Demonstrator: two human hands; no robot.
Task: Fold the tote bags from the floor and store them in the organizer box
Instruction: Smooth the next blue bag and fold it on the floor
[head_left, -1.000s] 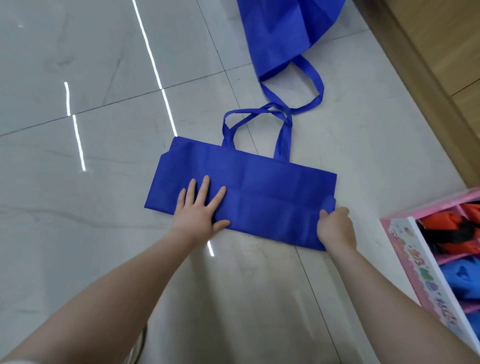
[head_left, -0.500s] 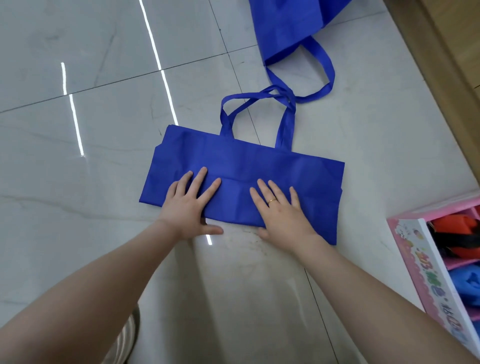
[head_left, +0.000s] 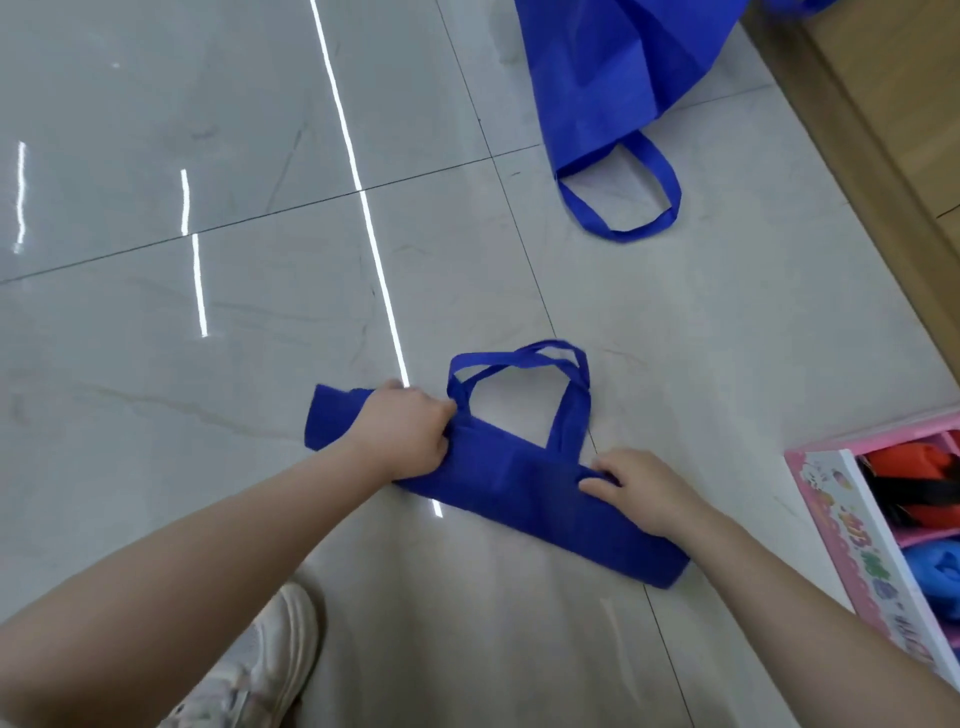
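A blue tote bag (head_left: 519, 483), folded down into a long narrow strip, lies on the pale tiled floor (head_left: 208, 364) in front of the person. Its two handle loops (head_left: 524, 364) stick out from the strip's far edge. The left hand (head_left: 405, 431) grips the strip near its left end, fingers curled round the cloth beside the handles. The right hand (head_left: 639, 488) rests on the strip to the right of the handles, its fingertips hooked over the fold's far edge; the two hands are apart.

Well beyond the strip lies a second blue tote bag (head_left: 613, 78), unfolded, one handle looping toward the strip. To the right of the strip, near but apart, stands the pink organizer box (head_left: 831, 519), with orange, black and blue cloth already in its compartments. One pale shoe (head_left: 265, 670) shows nearer the person than the strip.

The likely trouble: this thin cloth looks springy, so if either hand loosens, the fold may open. The loose handles could also catch or bunch if not tucked in.

Count: two tote bags in view, one box, two hands, one shoe.
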